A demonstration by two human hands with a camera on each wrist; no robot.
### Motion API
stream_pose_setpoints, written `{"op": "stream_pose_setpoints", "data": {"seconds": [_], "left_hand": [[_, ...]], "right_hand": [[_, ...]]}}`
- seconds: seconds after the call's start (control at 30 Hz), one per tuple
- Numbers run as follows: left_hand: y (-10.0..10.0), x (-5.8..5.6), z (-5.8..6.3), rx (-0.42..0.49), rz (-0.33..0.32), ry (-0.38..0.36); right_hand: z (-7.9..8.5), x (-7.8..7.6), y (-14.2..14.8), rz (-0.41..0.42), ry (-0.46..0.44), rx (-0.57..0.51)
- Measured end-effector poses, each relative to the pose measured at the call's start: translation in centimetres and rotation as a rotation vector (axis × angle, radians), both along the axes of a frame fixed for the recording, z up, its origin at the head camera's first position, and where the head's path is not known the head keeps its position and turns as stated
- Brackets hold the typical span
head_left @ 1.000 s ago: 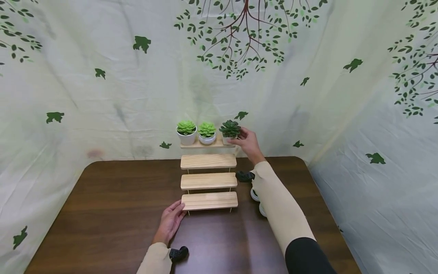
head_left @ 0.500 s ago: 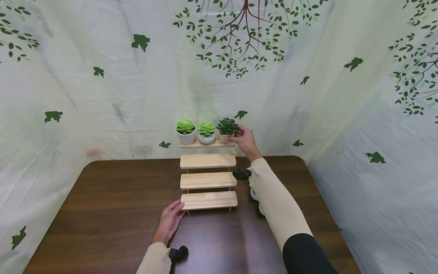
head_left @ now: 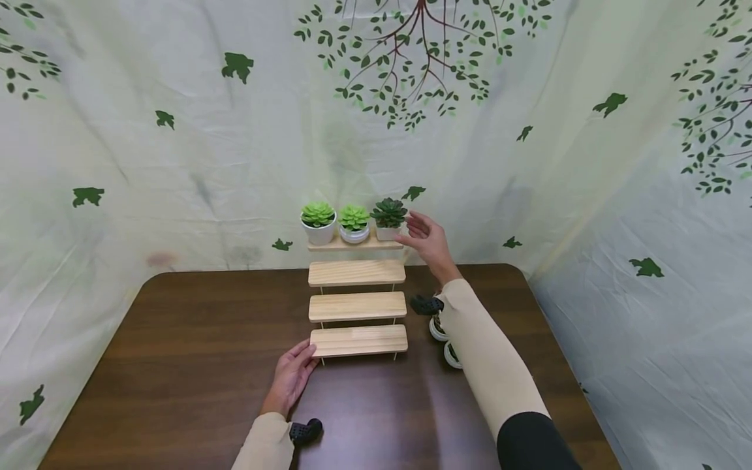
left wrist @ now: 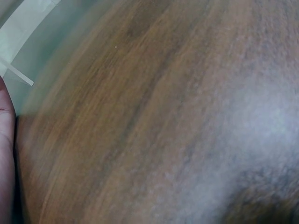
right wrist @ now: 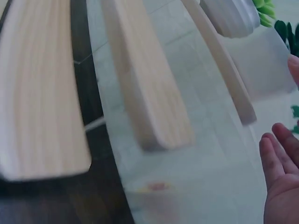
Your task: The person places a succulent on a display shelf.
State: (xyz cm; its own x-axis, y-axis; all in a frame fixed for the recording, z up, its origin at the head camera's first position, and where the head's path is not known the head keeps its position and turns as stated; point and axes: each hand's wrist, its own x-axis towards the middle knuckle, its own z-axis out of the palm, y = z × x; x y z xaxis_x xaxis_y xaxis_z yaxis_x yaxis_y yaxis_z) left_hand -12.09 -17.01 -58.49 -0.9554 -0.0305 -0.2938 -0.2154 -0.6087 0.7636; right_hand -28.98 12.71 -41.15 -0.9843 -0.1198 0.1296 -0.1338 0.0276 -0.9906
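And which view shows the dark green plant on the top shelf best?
The head view: the dark green plant and its pot appear almost whole, on the top shelf. The right wrist view has the pot but only some leaves, cut by the frame edge; the left wrist view shows neither.

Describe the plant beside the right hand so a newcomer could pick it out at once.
On the brown table is a pale wooden stand with four shelves. Go to its top shelf, at the back, and its right end. The dark green plant there is set apart by its colour from the two bright green plants to its left.
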Motion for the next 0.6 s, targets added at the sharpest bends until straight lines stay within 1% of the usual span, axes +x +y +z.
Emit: {"op": "stream_pose_setpoints", "data": {"seconds": [0.13,0.27,0.4,0.5,0.6], "left_hand": [[-0.1,-0.1,0.0,0.000,0.002,-0.004],[-0.2,-0.1,0.0,-0.005,-0.002,0.013],[0.0,-0.1,-0.1,0.000,-0.010,0.026],[-0.1,0.0,-0.1,0.003,-0.007,0.030],[-0.2,0.1,-0.2,0.010,-0.004,0.020]], "right_hand": [[-0.8,1.1,1.5,-0.021,0.016,0.008],[-1.4,2.7,2.7,-0.062,-0.009,0.019],[-2.1,4.2,4.1,-0.111,-0.038,0.007],[-3.1,5.1,5.0,-0.145,-0.033,-0.016],[-4.1,6.1,6.0,-0.183,-0.015,-0.011]]}}
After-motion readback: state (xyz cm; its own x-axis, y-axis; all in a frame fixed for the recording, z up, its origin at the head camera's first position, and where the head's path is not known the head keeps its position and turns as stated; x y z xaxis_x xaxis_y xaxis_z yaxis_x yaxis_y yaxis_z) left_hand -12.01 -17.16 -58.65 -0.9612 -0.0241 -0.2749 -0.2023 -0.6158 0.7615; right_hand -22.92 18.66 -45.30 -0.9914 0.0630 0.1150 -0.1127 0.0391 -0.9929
